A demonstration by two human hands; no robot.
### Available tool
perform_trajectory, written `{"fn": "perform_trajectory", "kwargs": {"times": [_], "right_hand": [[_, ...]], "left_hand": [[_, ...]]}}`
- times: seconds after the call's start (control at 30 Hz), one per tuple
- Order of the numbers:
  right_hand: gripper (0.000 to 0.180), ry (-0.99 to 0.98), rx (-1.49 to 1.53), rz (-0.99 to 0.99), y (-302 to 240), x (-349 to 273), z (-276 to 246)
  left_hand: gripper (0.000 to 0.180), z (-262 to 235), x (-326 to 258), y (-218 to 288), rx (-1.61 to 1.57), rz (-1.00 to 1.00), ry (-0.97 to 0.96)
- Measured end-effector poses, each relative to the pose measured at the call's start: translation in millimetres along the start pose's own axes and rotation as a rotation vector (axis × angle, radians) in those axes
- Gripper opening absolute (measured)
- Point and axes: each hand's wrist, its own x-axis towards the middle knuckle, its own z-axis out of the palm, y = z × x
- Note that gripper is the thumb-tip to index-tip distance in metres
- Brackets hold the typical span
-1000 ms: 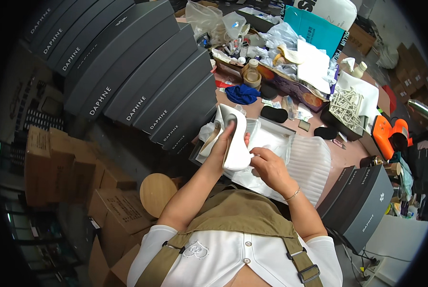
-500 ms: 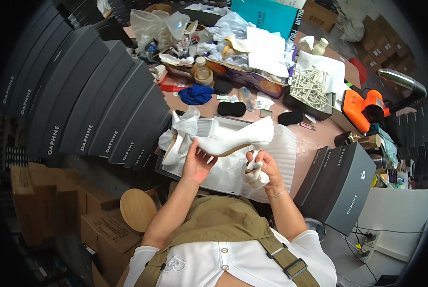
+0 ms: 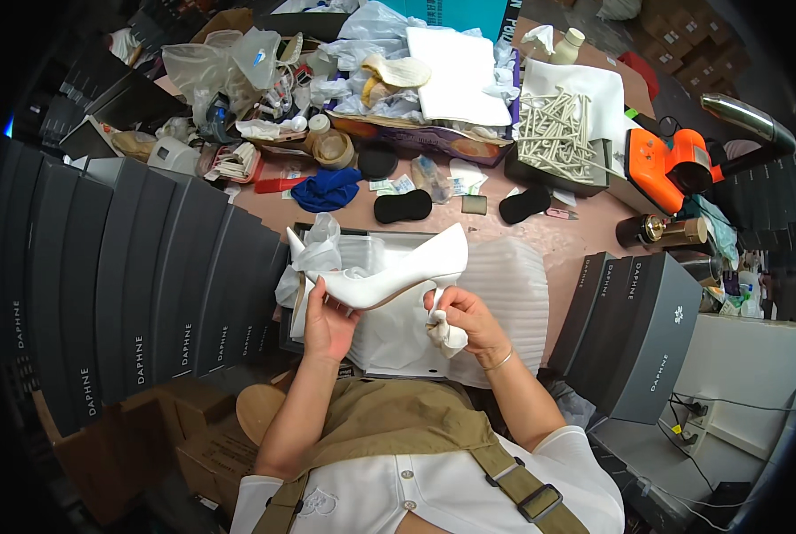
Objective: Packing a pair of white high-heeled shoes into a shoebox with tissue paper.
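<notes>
A white high-heeled shoe is held level above an open shoebox, its toe to the left and its heel to the right. My left hand grips it from below near the toe. In my right hand is a bunched whitish cloth, pinched at the thin heel; the fingers partly cover the heel's lower end. White tissue paper lines the box. A second white shoe, partly hidden by translucent wrapping, rests at the box's left side.
Dark shoeboxes stand in a long row at left, and more at right. White foam sheet lies beside the open box. Behind are black pads, a blue cloth, a box of pale sticks and an orange tool.
The whole view has shifted as my head turned. The shoe's heel end is tilted up more, and my right hand with the cloth has come closer against the heel.
</notes>
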Motion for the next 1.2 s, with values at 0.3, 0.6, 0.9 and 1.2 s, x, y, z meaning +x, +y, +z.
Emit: {"fn": "perform_trajectory", "kwargs": {"times": [0.3, 0.6, 0.9, 1.2], "right_hand": [[0.011, 0.047, -0.049, -0.029, 16.6, 9.6, 4.7], [0.009, 0.055, -0.086, -0.052, 34.6, -9.5, 23.3], [0.012, -0.207, -0.686, 0.108, 54.5, -4.5, 48.0], [0.01, 0.189, -0.941, -0.073, -35.7, 31.5, 33.2]], "left_hand": [[0.054, -6.6, -1.3, 23.3, 0.053, 0.116, -0.043], [0.049, -7.2, -30.1, 32.8, 0.039, 0.245, -0.154], [0.057, -20.4, -34.6, -31.4, -0.115, -0.212, -0.105], [0.064, -25.3, 0.1, 35.4, 0.083, 0.054, -0.327]]}}
